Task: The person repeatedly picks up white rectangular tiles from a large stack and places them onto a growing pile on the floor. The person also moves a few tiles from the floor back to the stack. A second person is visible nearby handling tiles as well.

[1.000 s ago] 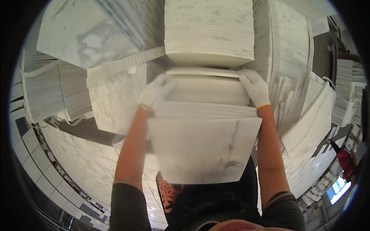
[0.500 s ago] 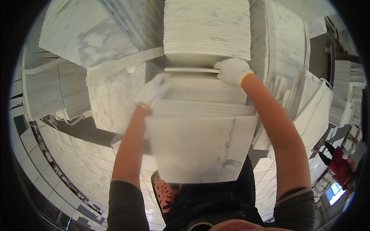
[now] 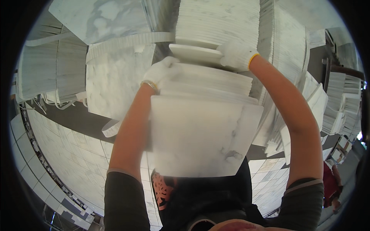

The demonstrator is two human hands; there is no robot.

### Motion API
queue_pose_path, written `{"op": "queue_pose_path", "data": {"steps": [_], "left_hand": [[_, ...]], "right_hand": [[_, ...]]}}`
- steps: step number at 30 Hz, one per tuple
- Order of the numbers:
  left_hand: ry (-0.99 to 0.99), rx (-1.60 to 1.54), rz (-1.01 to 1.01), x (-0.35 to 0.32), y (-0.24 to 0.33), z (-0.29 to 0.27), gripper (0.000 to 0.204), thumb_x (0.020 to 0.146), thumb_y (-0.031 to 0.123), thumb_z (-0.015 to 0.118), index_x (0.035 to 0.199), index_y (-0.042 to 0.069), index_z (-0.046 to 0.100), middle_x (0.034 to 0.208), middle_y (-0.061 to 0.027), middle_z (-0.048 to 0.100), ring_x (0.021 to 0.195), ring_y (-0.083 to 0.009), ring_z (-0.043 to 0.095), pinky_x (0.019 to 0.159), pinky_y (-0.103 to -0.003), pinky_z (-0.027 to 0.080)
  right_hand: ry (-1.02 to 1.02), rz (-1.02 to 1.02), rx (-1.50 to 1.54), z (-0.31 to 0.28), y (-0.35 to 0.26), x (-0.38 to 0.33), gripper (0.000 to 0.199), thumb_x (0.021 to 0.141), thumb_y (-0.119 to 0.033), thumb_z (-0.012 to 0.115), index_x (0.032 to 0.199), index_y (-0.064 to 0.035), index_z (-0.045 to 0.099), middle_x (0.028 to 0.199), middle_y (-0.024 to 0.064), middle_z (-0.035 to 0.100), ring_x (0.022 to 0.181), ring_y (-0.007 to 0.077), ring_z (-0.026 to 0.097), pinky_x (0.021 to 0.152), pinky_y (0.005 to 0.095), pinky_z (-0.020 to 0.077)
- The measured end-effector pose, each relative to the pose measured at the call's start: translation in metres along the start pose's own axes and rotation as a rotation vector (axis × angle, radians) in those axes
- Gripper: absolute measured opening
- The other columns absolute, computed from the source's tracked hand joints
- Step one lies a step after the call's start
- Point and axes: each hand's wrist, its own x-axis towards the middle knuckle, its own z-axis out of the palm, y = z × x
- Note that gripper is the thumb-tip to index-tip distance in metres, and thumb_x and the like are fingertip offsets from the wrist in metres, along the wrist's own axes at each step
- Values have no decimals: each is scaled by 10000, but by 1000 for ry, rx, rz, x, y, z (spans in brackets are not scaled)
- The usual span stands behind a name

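A stack of white marble tiles (image 3: 204,131) rests against my chest, its top tile veined with grey. My left hand (image 3: 163,71), in a white glove, presses on the far left corner of this stack. My gloved right hand (image 3: 235,54) reaches further out and grips the edge of a single white tile (image 3: 192,52) that juts from under a tall pile of tiles (image 3: 219,21) straight ahead. Both forearms are bare and stretched forward.
Tall piles of marble tiles stand all round: a wide slab stack (image 3: 115,73) at the left, banded stacks (image 3: 46,73) further left, more stacks (image 3: 289,50) at the right. Pale tiled floor (image 3: 65,154) lies below. A person in red (image 3: 331,184) is at the lower right.
My right hand has risen from the near stack's far right corner to the tile under the tall pile ahead. The left hand stays on the stack's left corner.
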Motion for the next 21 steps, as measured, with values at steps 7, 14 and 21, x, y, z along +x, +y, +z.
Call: {"op": "queue_pose_path", "data": {"steps": [7, 14, 21], "left_hand": [[33, 69, 64, 2, -1, 3, 562, 919, 509, 583, 1393, 209, 614, 1286, -168, 698, 1219, -354, 644, 1039, -389, 485], [29, 31, 174, 14, -15, 8, 563, 896, 503, 626, 1363, 188, 631, 1264, -174, 706, 1210, -359, 651, 1034, -396, 488], [9, 29, 265, 30, -28, 9, 598, 902, 430, 682, 1374, 71, 607, 1263, -183, 700, 1209, -308, 654, 1036, -369, 487]], "right_hand": [[241, -7, 175, -132, 45, -116, 376, 814, -224, 730, 1126, -15, 763, 932, 145, 779, 895, 262, 731, 855, 361, 563], [415, 85, 690, -214, 85, -265, 574, 754, -155, 843, 1247, 86, 676, 1155, 86, 721, 1047, 156, 673, 897, 318, 559], [729, 248, 1274, -124, 126, -405, 594, 820, -104, 766, 1354, 70, 571, 1233, 122, 683, 1064, 200, 689, 936, 375, 583]]}}
